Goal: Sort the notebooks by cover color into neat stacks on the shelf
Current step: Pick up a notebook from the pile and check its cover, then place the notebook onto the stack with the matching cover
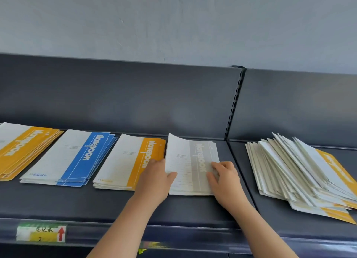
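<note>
Left hand [154, 178] grips the grey-banded paper notebook stack [186, 168]; right hand [226, 180] atop it, grip indeterminate. Uneven squeezing may buckle covers.

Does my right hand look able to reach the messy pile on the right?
Probably yes: only bare shelf lies between the right hand on the grey stack and the messy pile.

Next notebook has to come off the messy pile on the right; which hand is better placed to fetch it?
Right. The right hand rests on the grey stack, on the side nearest the unsorted pile. The left hand sits at that stack's far edge and would probably have to cross over.
</note>
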The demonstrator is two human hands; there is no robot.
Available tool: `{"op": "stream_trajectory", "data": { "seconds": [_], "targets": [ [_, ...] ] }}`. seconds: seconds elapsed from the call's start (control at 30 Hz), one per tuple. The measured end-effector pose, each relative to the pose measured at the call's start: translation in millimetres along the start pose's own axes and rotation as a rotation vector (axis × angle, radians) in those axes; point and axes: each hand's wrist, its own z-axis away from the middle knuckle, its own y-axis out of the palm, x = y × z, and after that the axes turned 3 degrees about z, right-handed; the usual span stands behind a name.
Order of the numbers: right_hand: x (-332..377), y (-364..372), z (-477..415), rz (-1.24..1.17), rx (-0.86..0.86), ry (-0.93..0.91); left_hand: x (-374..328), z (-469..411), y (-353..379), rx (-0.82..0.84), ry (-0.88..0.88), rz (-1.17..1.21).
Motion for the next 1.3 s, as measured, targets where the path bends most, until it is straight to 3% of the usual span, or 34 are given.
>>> {"op": "stream_trajectory", "data": {
  "seconds": [0.23, 0.4, 0.73, 0.93, 1.03, 1.2, 1.3],
  "targets": [
    [0.3, -0.4, 4.1, -0.005, -0.085, -0.067, -4.4, 4.9, -1.9, -0.049, 0.027, -0.06],
    [-6.6, -28.5, 20.0, 0.064, -0.203, -0.125, -25.9, 15.8, -15.0, -0.182, 0.154, -0.12],
    [-91.2, -121.5, 39.3, 0.172, -0.386, -0.103, -118.5, 28.9, 36.2, -0.119, 0.413, 0.04],
    [-197.9, -182.2, 30.2, 0.209, -0.295, 0.176, -193.1, 26.3, 99.4, -0.031, 0.454, 0.192],
    [-234.5, -191.7, 23.8, 0.189, -0.242, 0.205, -228.7, 20.9, 126.6, -0.002, 0.464, 0.191],
    [-247.7, -190.7, 23.8, 0.175, -0.165, 0.011, -267.0, 11.1, 157.2, 0.141, 0.298, 0.271],
    [-245.9, -194.0, 28.9, 0.088, -0.097, -0.139, -275.8, 10.0, 164.5, 0.109, 0.176, 0.282]
  ]
}}
